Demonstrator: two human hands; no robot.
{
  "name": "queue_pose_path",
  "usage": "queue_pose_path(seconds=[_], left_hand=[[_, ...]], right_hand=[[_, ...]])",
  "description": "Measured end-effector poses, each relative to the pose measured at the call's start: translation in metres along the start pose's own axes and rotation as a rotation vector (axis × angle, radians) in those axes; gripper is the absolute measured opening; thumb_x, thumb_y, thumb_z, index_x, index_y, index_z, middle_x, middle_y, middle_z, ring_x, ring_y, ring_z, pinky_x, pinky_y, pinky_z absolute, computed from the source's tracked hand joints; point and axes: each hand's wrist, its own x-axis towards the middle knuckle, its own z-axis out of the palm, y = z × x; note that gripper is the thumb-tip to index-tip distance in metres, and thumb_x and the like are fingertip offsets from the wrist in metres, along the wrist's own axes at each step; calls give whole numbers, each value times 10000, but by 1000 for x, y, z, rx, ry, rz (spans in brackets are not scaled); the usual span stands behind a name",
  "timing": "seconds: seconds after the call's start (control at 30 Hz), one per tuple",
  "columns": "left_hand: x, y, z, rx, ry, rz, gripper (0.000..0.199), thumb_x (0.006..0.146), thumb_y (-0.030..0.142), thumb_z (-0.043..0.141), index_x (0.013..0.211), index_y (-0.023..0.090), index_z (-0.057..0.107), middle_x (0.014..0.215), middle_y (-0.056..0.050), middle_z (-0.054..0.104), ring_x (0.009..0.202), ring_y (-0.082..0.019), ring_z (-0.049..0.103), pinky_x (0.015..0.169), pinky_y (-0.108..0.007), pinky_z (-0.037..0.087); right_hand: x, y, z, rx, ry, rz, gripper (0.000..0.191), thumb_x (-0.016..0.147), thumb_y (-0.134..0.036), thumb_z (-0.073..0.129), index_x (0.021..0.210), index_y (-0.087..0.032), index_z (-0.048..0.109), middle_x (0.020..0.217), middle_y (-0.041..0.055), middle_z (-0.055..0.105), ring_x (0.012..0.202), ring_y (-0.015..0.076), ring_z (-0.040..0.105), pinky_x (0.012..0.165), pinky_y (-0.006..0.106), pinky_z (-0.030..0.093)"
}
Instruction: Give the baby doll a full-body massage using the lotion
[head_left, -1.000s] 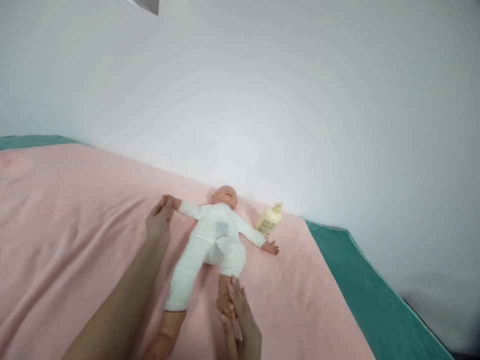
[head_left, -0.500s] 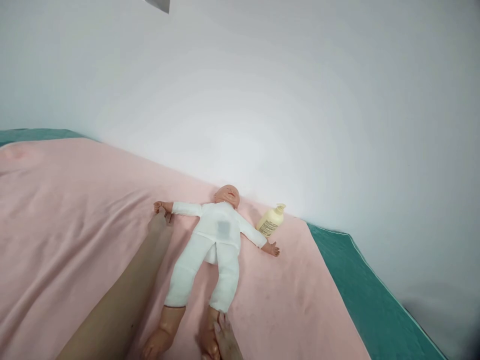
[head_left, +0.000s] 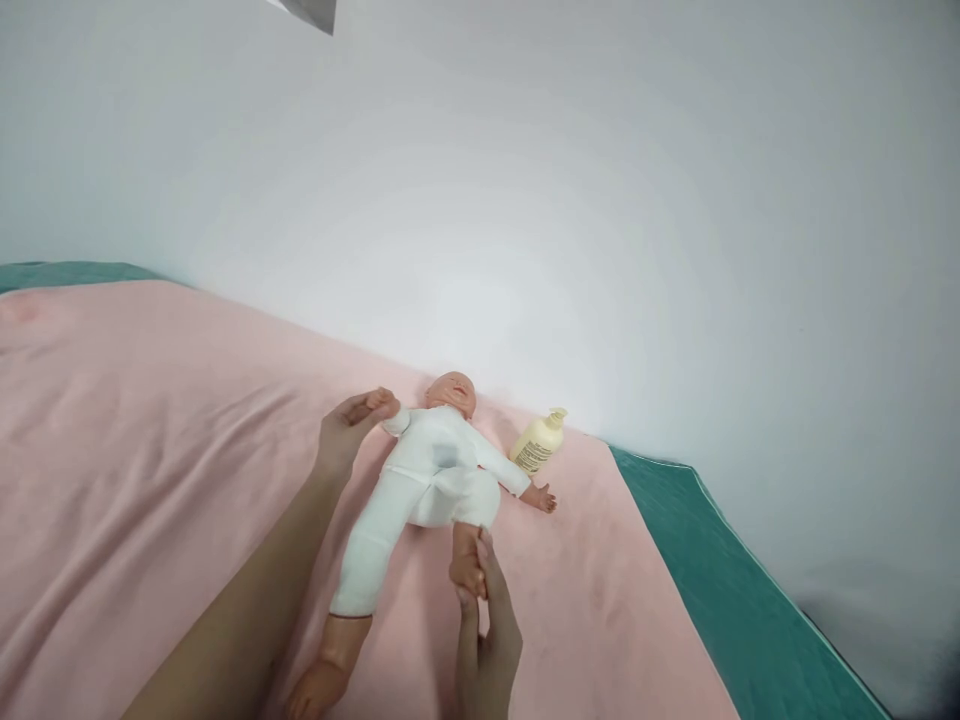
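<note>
Head camera shows two bare hands and a doll (head_left: 435,475) in white clothes. The doll lies on its back on a pink blanket (head_left: 615,590), between the left hand and the right hand and a bit past them. The left hand (head_left: 341,435) pinches the doll's small hand (head_left: 382,400) with its thumb and fingers. That doll arm is bent, next to the doll's head (head_left: 451,393). The right hand (head_left: 491,625) pinches the doll's foot (head_left: 469,572) between its thumb and fingers. That leg is bent up off the blanket. The other leg (head_left: 365,560) lies out straight, to the left of the right hand. The doll's other arm (head_left: 510,470) is out to the side, past the right hand. Just beside that arm is a yellow pump bottle (head_left: 540,442), farther away than the right hand. Green cloth (head_left: 720,560) pokes out from the blanket, to the right of the right hand. A white wall (head_left: 480,200) is past both hands.
</note>
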Motion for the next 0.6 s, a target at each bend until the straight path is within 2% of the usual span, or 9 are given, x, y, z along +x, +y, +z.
queue_pose_path(seconds=[0.13,0.23,0.33,0.5,0.6], left_hand=[[-15,4,9,159,-338,-1,374,624,332,802,959,174,747,1064,-96,713,1058,-296,630,956,-426,480],[-19,1,12,270,-510,68,316,617,321,790,912,209,768,1056,-77,719,1100,-301,615,1041,-459,401],[-19,-2,14,358,-642,159,229,659,317,741,872,239,772,1034,-45,727,1105,-277,619,1124,-468,280],[-20,-2,17,465,-705,212,180,703,302,692,859,258,769,1019,-23,731,1072,-255,639,1142,-467,248],[-20,-1,16,379,-646,141,208,674,302,733,867,233,769,1039,-52,725,1109,-271,618,1121,-461,291]], right_hand=[[42,-14,11,93,-12,49,420,964,-329,431,1365,-215,483,1397,80,497,1300,235,454,1031,376,457],[64,-16,16,116,-9,128,449,944,-383,466,1356,-206,492,1374,88,520,1290,242,467,1014,374,464],[73,-17,17,127,23,159,454,932,-407,477,1339,-208,512,1347,86,548,1255,239,504,980,354,484],[68,-13,16,78,15,113,457,936,-407,472,1342,-201,511,1339,100,553,1228,241,531,969,360,492],[57,-11,11,35,-6,84,451,950,-386,453,1369,-221,479,1365,81,530,1256,234,506,993,360,481]])
